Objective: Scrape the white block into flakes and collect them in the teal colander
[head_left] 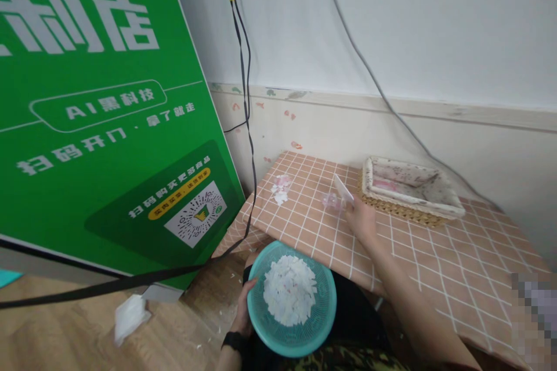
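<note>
My left hand (244, 302) grips the left rim of a teal plastic colander (325, 316), which rests over my lap just below the table edge. Inside it lies a heap of small white scraps (289, 290) that look like paper. Above the table, my right hand (362, 218) is closed on a thin, flat white card (343, 188), tilted upward. Beside the card's lower edge is a pinkish, translucent clump (331, 202), too blurred to name. A small pile of white and pink scraps (281, 188) sits near the table's far left corner.
A wicker basket (411, 211) with a patterned cloth lining stands against the wall on the checked tablecloth (418, 255). Dark cables (249, 127) hang before the green sign panel (108, 81) at left. A white bag-like item (130, 317) lies on the floor.
</note>
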{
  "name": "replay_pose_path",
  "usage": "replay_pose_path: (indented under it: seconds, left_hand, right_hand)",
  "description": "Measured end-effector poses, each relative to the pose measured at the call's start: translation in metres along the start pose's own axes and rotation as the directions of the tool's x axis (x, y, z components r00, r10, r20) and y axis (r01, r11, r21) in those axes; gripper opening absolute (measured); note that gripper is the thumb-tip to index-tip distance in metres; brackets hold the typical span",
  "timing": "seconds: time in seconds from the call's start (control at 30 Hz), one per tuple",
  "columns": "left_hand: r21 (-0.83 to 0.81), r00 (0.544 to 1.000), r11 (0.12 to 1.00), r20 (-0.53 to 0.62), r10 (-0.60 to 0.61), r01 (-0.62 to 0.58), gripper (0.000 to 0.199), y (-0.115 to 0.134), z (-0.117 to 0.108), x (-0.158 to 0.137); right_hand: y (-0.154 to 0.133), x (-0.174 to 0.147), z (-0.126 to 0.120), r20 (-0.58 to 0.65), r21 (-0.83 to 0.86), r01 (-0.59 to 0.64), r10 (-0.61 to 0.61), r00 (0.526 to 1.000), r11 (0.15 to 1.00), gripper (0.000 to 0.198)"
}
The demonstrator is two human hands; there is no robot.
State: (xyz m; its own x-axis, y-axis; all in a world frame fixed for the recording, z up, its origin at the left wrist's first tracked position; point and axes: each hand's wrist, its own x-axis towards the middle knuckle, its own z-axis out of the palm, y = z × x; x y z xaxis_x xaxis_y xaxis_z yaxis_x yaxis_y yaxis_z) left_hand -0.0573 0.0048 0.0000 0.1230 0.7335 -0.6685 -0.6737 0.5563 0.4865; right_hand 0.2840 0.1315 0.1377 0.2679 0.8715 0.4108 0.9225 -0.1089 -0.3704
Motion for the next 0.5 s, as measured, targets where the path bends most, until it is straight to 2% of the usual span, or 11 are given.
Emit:
replay_pose_path:
  seconds: [0.13, 0.27, 0.37, 0.43, 0.5]
  left_hand:
    - [0.012, 1.0, 1.0, -0.003, 0.006, -0.006, 0.032, 0.001, 0.0, -0.002]
    - [0.032, 0.999, 0.999, -0.028, 0.023, -0.022, 0.03, 0.002, 0.002, -0.005]
    - [0.034, 0.999, 0.999, -0.042, 0.023, -0.022, 0.028, 0.002, 0.003, -0.005]
    - [0.03, 0.999, 0.999, -0.045, 0.014, -0.013, 0.029, 0.002, 0.003, -0.005]
    - [0.016, 0.998, 1.0, -0.062, 0.003, -0.002, 0.029, 0.002, 0.005, -0.006]
  right_hand:
    - [-0.005, -0.003, 0.004, 0.04, 0.074, 0.048, -0.051, 0.998, 0.996, 0.03]
    - [0.001, -0.001, -0.002, 0.043, 0.142, -0.053, 0.047, 0.998, 0.989, 0.032]
    - [0.01, -0.007, -0.011, 0.038, 0.296, -0.087, 0.079, 0.996, 0.951, 0.035]
    - [0.015, -0.014, -0.017, 0.144, 0.4, -0.081, 0.025, 0.989, 0.913, 0.034]
    - [0.017, -0.02, -0.022, 0.306, 0.481, -0.08, -0.082, 0.949, 0.873, 0.03]
